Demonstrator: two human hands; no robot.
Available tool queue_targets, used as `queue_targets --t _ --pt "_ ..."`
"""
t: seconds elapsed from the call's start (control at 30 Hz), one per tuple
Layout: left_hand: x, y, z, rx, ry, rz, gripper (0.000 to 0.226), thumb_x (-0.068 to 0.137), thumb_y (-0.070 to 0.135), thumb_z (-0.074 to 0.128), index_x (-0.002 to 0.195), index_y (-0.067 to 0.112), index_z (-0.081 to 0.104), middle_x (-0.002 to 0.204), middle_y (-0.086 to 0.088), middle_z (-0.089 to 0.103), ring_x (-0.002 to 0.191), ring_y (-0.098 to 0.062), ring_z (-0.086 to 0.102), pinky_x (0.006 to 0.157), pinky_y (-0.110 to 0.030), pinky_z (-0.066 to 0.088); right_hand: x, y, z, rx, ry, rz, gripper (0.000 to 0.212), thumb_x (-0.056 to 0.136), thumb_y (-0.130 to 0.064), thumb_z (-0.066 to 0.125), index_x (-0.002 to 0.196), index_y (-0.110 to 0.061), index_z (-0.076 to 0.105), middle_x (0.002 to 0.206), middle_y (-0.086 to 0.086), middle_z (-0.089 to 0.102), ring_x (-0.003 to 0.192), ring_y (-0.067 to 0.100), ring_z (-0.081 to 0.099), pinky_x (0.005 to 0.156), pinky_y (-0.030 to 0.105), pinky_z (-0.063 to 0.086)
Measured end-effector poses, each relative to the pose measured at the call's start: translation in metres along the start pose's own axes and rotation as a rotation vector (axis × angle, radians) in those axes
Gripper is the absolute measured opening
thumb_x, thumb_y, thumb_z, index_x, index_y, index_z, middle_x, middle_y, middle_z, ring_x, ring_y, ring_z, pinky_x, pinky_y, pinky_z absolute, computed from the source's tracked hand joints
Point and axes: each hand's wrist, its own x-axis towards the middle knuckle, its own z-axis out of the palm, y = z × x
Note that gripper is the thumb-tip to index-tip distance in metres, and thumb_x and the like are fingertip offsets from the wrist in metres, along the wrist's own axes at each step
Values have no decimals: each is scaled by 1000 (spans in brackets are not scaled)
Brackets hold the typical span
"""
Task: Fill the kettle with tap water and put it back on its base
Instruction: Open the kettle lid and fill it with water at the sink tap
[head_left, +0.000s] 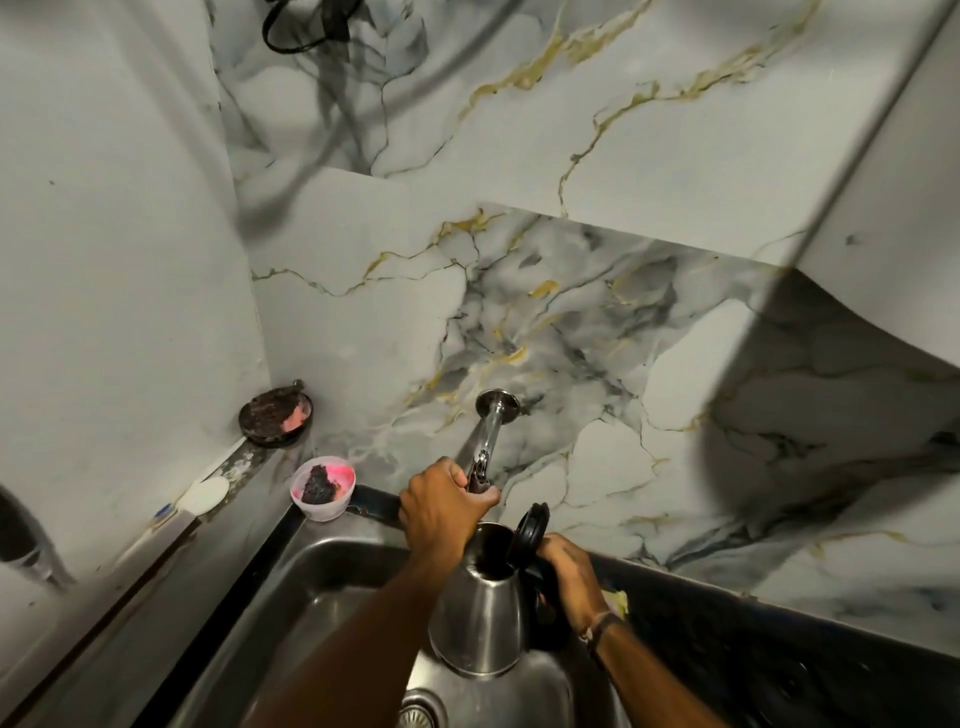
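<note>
A steel kettle (480, 618) stands upright over the steel sink (322, 582), its black lid (530, 525) flipped open. My right hand (569, 577) grips the kettle's black handle on the right side. A chrome tap (491, 426) comes out of the marble wall just above the kettle's mouth. My left hand (441, 506) is closed around the tap's handle end. I cannot make out any water stream, and the kettle's base is not in view.
A small white cup (323, 488) with pink and dark scrubbing material sits on the sink's back left corner. A round dark dish (276, 413) leans in the wall corner. The sink drain (423, 709) lies below the kettle. A white cabinet (883, 156) overhangs at upper right.
</note>
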Motion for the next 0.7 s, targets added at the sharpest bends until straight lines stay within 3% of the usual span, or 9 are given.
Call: queue_targets --t 0.1,0.27,0.4,0.47,0.53,0.63,0.7 --pt "6 -4 -4 33 -38 53 51 72 61 95 68 31 53 78 8 74 87 -26 78 82 -42 67 3 -2 5 -3 1 -8 51 81 -36 61 97 12 70 87 9 73 84 20 65 74 34 51" --pt "10 -12 -8 -41 -111 107 41 75 52 100 69 36 63 77 8 82 80 -16 81 86 -43 69 8 -1 12 -23 -7 -7 50 80 -38 61 96 8 72 88 8 75 86 18 68 79 34 53" --pt "22 -22 -14 -161 -223 105 34 69 44 108 69 33 75 65 13 82 63 0 80 77 -35 72 13 -1 20 -24 -19 -17 52 80 -38 61 97 10 72 90 15 75 87 18 67 80 33 53" --pt "27 -22 -16 -199 -295 76 33 69 40 109 70 32 77 65 24 81 65 3 80 75 -31 71 14 -2 22 -25 -29 -18 52 81 -38 61 98 10 72 91 11 75 87 19 67 79 32 53" --pt "31 -22 -18 -232 -360 51 34 67 39 110 72 35 76 62 34 76 67 12 77 69 -22 67 16 -3 24 -21 -38 -20 54 81 -38 60 101 11 72 96 20 76 90 22 68 82 35 55" --pt "37 -24 -21 -274 -418 38 36 64 39 111 81 30 81 65 29 80 62 12 77 54 -6 56 17 -5 25 -17 -48 -45 56 82 -37 59 104 13 71 110 33 74 93 25 68 85 38 55" --pt "41 -25 -21 -284 -443 36 40 63 40 111 91 27 84 69 16 84 64 5 79 54 -5 55 19 -5 25 -24 -52 -50 57 82 -38 59 105 12 71 110 33 74 93 26 67 84 38 55"
